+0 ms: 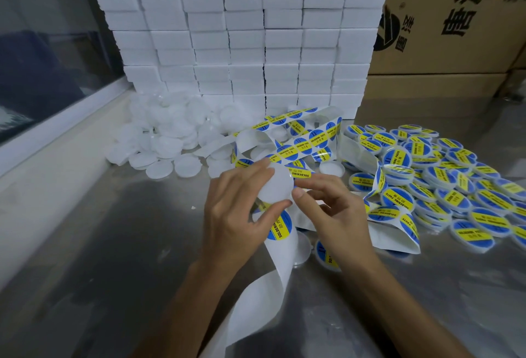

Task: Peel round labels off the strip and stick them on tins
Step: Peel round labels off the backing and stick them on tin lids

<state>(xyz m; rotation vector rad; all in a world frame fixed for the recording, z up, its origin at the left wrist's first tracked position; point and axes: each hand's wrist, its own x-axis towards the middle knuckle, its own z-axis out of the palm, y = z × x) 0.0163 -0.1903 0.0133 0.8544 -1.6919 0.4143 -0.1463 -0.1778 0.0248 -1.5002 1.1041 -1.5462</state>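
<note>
My left hand grips a plain white round tin between thumb and fingers, above the steel table. My right hand is beside it, its thumb and fingers touching the tin's right edge; whether it pinches a label I cannot tell. The label strip with blue-and-yellow round labels loops across the table behind the hands. One label on the strip sits just under my left thumb. The strip's bare white backing trails toward me.
A heap of unlabelled white tins lies at the back left. Labelled tins pile up on the right. A wall of stacked white boxes stands behind, cardboard cartons at the back right, a window ledge along the left.
</note>
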